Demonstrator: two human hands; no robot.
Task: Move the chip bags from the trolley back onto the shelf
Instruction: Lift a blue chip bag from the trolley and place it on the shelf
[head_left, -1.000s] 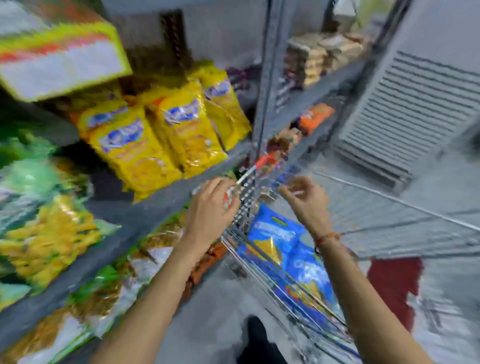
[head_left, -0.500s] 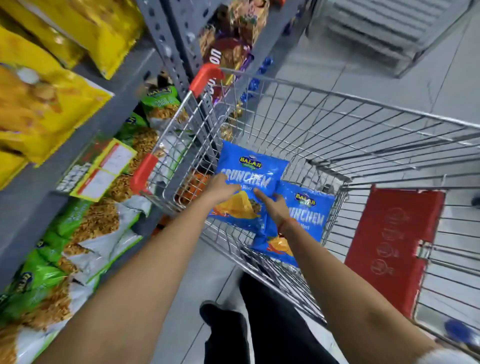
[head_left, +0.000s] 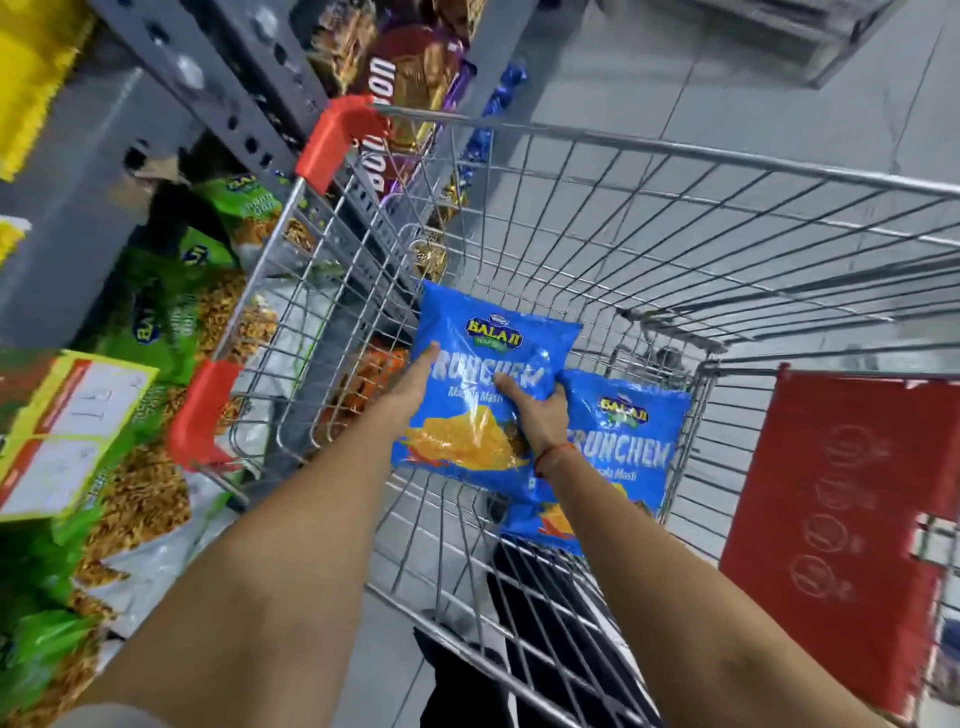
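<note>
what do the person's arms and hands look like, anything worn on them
Both forearms are bare, with no sleeves, gloves or rings in view. The right hand has a thin red-orange thread tied round the wrist. The left hand and its wrist carry nothing that shows. A pale edge at the bottom left, by the upper left arm, may be a short sleeve, too little shows to tell.

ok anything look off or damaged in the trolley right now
Nothing looks damaged or spilled. Two blue chip bags lie in the trolley: the upper bag overlaps the lower bag. Both look sealed and puffed. The left hand and right hand grip the upper one.
</note>
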